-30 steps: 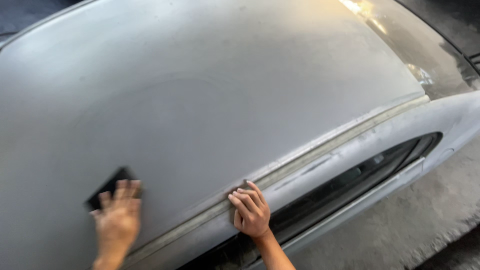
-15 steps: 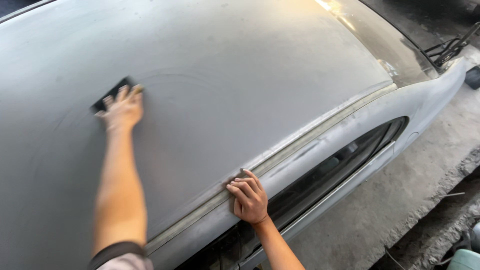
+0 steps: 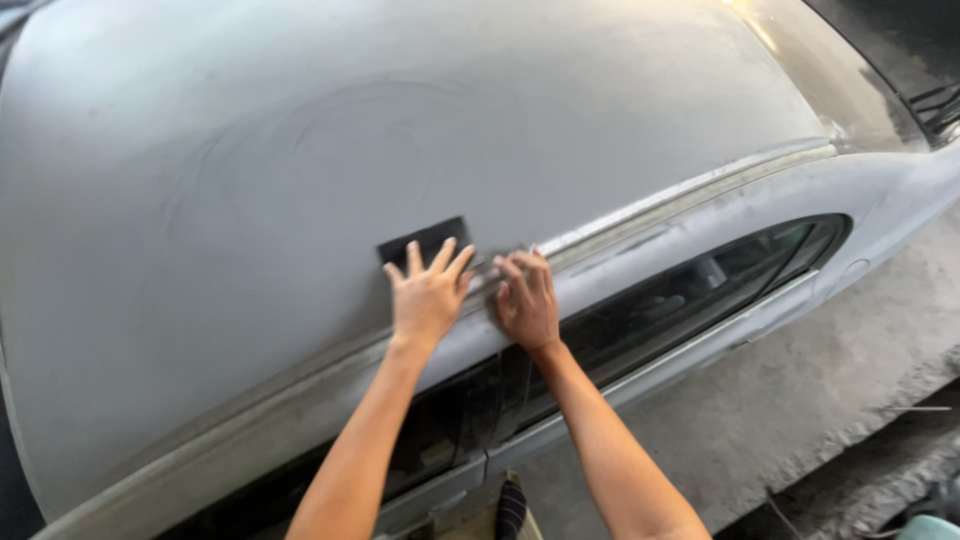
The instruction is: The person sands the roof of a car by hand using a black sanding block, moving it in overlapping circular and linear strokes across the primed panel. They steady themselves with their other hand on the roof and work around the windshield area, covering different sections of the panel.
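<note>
I look down on the dull grey, dust-coated roof of a car (image 3: 420, 130). My left hand (image 3: 427, 295) lies flat with fingers spread, pressing a dark rectangular sanding block (image 3: 424, 240) against the roof close to its side edge. Right beside it, my right hand (image 3: 526, 300) rests palm down on the roof's edge rail (image 3: 690, 190), fingers bent over the rail above the side window. The two hands almost touch.
Below the rail runs the dark side window (image 3: 690, 290) with its frame. Grey concrete floor (image 3: 820, 400) lies at the lower right, with a rough kerb edge. The windscreen (image 3: 900, 60) shows at the upper right.
My left hand has drawn the sanding block back from far out on the roof to the near edge, next to my right hand. The right hand has stayed on the rail.
</note>
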Action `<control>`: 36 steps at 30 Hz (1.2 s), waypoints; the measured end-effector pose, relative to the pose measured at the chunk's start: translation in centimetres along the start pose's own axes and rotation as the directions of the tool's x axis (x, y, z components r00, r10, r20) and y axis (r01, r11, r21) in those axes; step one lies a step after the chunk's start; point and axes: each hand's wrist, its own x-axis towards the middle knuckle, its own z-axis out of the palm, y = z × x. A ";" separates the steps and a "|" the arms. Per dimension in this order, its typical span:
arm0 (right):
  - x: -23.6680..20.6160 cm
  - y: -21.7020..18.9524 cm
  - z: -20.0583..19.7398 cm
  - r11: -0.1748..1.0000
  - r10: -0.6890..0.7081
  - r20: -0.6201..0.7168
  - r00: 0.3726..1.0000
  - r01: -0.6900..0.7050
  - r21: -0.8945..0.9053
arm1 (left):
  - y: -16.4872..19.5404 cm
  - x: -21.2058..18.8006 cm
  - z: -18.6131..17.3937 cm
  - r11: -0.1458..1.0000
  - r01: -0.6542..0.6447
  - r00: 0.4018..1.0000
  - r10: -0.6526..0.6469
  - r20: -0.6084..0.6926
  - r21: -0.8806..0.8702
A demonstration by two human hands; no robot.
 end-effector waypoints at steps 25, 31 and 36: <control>5.5 -4.8 1.7 0.729 0.112 0.576 0.810 0.327 -0.602 | -9.9 -11.0 -2.0 0.810 -0.570 0.788 0.586 -0.188 0.137; 2.9 -4.9 1.5 0.890 -0.035 0.622 0.782 0.308 -0.336 | -8.3 -11.4 -1.1 0.805 -0.580 0.786 0.593 -0.176 0.126; 3.2 -4.8 1.0 0.955 -0.053 0.669 0.742 0.233 -0.183 | -7.7 -10.6 -0.6 0.831 -0.545 0.828 0.554 -0.087 0.113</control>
